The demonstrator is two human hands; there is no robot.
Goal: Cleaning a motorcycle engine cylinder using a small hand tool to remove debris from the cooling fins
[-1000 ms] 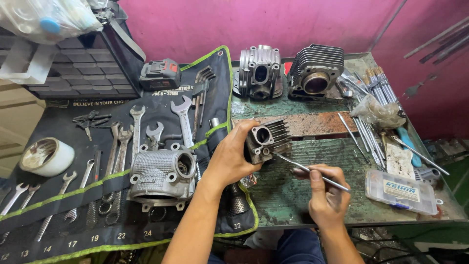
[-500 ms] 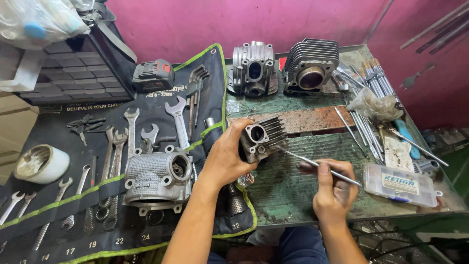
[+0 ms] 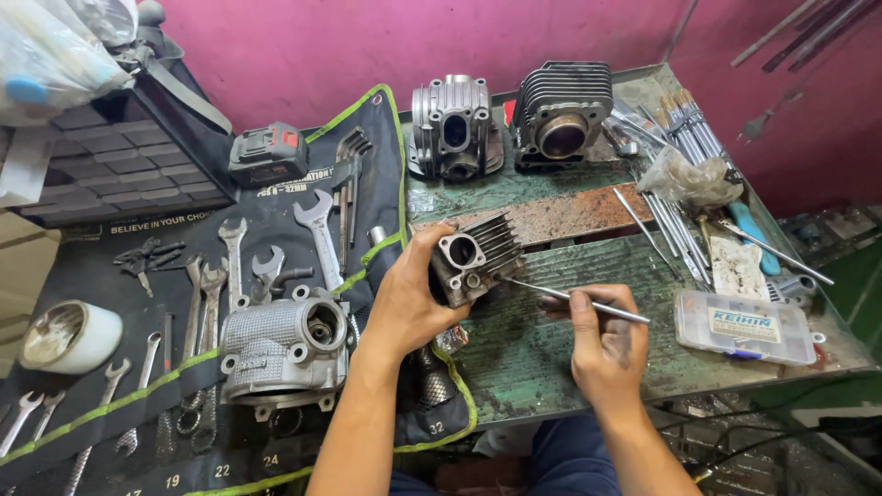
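I see a dull grey, ribbed cylinder head (image 3: 473, 257) in my left hand (image 3: 404, 308) and a thin silver rod (image 3: 574, 300) in my right hand (image 3: 602, 354), whose fingers are smudged dark. Under both hands the surface (image 3: 551, 367) is worn green, streaked with black grime, and just beyond them lies a rust-brown strip (image 3: 570, 213). Left of my left hand, a black tool roll (image 3: 276, 220) edged in bright green carries silver wrenches (image 3: 317, 234) and a pale grey casting (image 3: 280, 349). Right of my right hand sits a clear plastic box (image 3: 744, 326) with a white label. Behind everything the wall (image 3: 367, 46) is deep pink.
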